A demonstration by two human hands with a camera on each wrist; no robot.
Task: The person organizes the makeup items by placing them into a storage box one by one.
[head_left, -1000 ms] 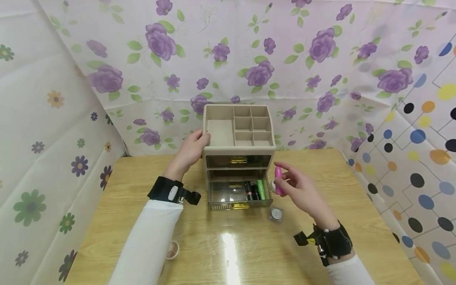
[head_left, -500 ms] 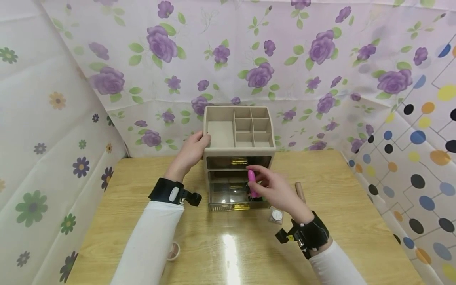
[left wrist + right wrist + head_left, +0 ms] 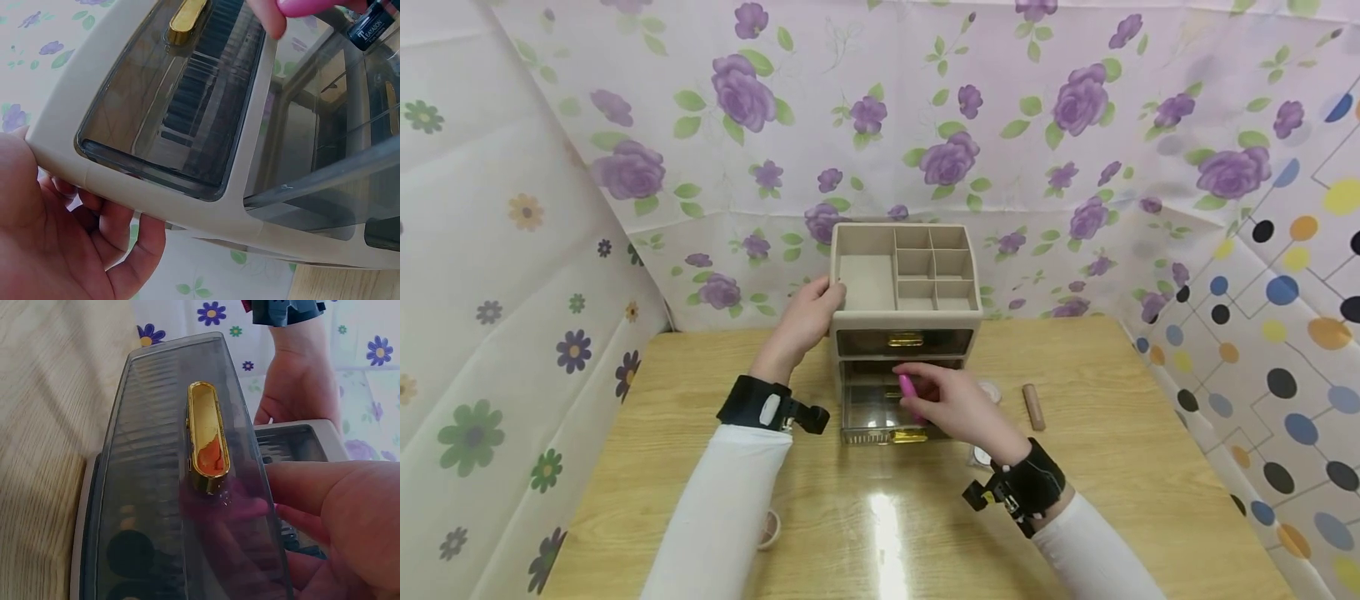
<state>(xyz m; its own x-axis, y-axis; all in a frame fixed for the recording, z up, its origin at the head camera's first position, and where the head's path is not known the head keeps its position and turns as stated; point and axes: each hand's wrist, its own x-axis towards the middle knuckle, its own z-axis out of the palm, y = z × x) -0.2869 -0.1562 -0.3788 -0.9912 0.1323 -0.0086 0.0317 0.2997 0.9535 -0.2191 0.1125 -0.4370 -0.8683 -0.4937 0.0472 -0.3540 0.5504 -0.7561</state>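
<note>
Now the right hand, fingers pinching the pink tube, has moved left, bringing it over or into the drawer; the left hand grips the organizer.

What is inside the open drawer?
The drawer holds a dark tube; from above, the right hand, pinching a pink tube, covers the drawer's right side; anything else there is hidden.

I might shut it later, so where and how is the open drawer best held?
Probably by the gold handle of the open drawer, from the front, pinching its long edges: it is narrow and stands out midway across the drawer's face.
</note>
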